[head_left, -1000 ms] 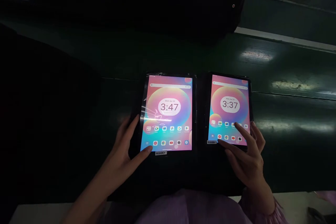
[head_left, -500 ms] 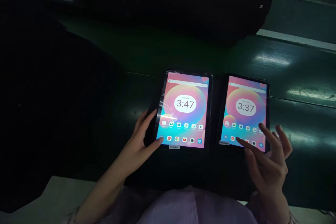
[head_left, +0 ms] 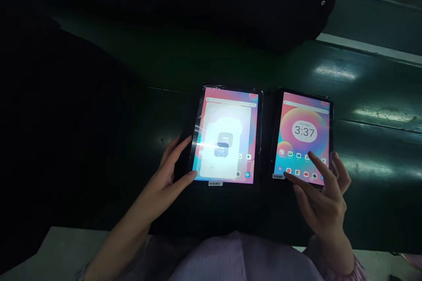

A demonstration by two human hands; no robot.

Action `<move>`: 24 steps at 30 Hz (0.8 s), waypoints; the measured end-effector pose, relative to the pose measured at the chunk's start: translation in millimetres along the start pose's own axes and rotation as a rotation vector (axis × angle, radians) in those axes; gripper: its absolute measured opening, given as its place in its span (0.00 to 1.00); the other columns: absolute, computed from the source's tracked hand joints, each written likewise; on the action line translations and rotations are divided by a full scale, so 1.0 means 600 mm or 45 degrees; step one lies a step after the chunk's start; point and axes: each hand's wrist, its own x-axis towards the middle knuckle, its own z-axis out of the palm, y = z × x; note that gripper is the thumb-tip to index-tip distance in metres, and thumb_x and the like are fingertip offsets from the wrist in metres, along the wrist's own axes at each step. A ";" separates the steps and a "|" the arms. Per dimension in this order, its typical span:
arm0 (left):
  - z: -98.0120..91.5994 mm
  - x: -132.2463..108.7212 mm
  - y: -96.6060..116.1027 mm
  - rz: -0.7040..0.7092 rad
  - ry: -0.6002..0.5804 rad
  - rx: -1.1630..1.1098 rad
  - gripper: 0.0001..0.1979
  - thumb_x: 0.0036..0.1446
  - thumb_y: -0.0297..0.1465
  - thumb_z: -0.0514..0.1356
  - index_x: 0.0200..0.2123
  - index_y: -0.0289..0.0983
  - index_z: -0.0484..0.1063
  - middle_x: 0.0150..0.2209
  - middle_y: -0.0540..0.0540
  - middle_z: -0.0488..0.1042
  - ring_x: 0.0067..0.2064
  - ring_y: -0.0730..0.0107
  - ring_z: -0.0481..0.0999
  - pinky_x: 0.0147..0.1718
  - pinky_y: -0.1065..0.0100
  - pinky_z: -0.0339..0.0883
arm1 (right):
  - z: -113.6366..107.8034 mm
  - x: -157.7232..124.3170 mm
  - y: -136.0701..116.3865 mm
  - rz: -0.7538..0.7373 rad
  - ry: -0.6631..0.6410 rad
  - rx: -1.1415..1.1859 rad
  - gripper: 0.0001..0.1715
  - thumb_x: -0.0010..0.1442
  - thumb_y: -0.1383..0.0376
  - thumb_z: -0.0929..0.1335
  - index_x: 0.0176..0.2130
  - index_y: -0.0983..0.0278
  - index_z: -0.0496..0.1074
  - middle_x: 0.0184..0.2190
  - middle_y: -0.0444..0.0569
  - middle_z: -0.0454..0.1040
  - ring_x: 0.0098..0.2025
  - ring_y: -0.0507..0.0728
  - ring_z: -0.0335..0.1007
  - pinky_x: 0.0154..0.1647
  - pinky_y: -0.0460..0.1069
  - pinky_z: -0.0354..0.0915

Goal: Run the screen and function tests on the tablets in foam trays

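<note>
Two lit tablets lie side by side on a dark green surface [head_left: 362, 149]. The left tablet [head_left: 227, 136] shows a pale window opening over its pink home screen. My left hand [head_left: 171, 173] rests at its lower left corner, fingers spread, thumb touching the screen's bottom edge and fingers along the left side. The right tablet [head_left: 305, 138] shows a home screen with a clock reading 3:37. My right hand [head_left: 321, 193] hovers over its lower right part, fingers apart, with the thumb and a fingertip on or just above the icon rows.
A large black shape [head_left: 214, 4] fills the far side above the tablets. A pale strip [head_left: 369, 48] runs along the far right edge of the green surface. A light table edge [head_left: 66, 250] and my lilac clothing [head_left: 237, 259] are nearest to me.
The left tablet's home screen has given way to a pale window opening. My right hand has come back down onto the right tablet's lower icons. The view shifted slightly.
</note>
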 end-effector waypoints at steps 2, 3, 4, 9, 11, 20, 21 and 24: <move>0.001 -0.001 0.001 -0.010 0.010 -0.020 0.39 0.61 0.54 0.64 0.73 0.57 0.61 0.81 0.46 0.44 0.80 0.38 0.40 0.72 0.34 0.53 | 0.000 0.001 -0.002 -0.011 -0.007 0.008 0.29 0.68 0.70 0.70 0.60 0.40 0.77 0.77 0.24 0.53 0.80 0.74 0.39 0.74 0.78 0.55; 0.001 -0.002 0.002 -0.023 0.013 -0.026 0.40 0.61 0.54 0.64 0.73 0.57 0.61 0.81 0.46 0.44 0.80 0.37 0.41 0.71 0.34 0.54 | 0.000 0.002 -0.004 -0.016 -0.013 0.011 0.30 0.68 0.71 0.70 0.60 0.40 0.76 0.77 0.24 0.52 0.81 0.74 0.38 0.74 0.78 0.54; 0.002 -0.003 0.002 -0.040 0.009 -0.029 0.40 0.60 0.54 0.65 0.73 0.58 0.61 0.81 0.46 0.45 0.80 0.36 0.41 0.71 0.33 0.55 | 0.000 0.003 -0.005 -0.021 -0.018 0.016 0.30 0.68 0.71 0.70 0.61 0.40 0.76 0.77 0.24 0.52 0.81 0.74 0.37 0.75 0.78 0.53; -0.002 -0.004 0.002 -0.054 0.025 -0.051 0.38 0.61 0.54 0.65 0.72 0.60 0.63 0.81 0.49 0.46 0.80 0.36 0.42 0.71 0.31 0.53 | 0.002 0.002 -0.005 0.000 0.029 0.012 0.28 0.67 0.72 0.71 0.57 0.40 0.78 0.76 0.24 0.54 0.80 0.74 0.39 0.74 0.78 0.54; -0.005 0.000 0.008 -0.057 0.063 -0.100 0.37 0.59 0.54 0.67 0.70 0.58 0.67 0.80 0.50 0.52 0.80 0.37 0.45 0.72 0.33 0.51 | 0.002 0.002 0.005 0.035 0.095 -0.012 0.27 0.67 0.72 0.71 0.56 0.40 0.80 0.75 0.27 0.59 0.80 0.74 0.43 0.73 0.77 0.58; 0.004 0.066 0.054 -0.176 0.535 -0.599 0.17 0.55 0.41 0.69 0.48 0.48 0.84 0.56 0.47 0.84 0.63 0.44 0.78 0.73 0.38 0.56 | -0.013 0.049 0.095 0.205 0.343 -0.371 0.15 0.73 0.63 0.68 0.43 0.59 0.86 0.66 0.55 0.73 0.75 0.79 0.55 0.66 0.77 0.61; 0.004 0.074 0.053 -0.152 0.569 -0.623 0.15 0.54 0.39 0.68 0.46 0.47 0.85 0.54 0.47 0.84 0.60 0.45 0.80 0.73 0.39 0.56 | -0.012 0.056 0.099 0.213 0.319 -0.378 0.16 0.73 0.62 0.67 0.42 0.59 0.86 0.66 0.56 0.73 0.75 0.80 0.54 0.66 0.78 0.61; 0.005 0.098 0.049 -0.064 0.669 -0.691 0.10 0.51 0.34 0.69 0.38 0.44 0.86 0.51 0.47 0.85 0.59 0.47 0.81 0.72 0.42 0.60 | -0.005 0.073 0.103 0.211 0.281 -0.368 0.16 0.74 0.61 0.67 0.44 0.58 0.86 0.68 0.55 0.71 0.76 0.79 0.51 0.68 0.78 0.59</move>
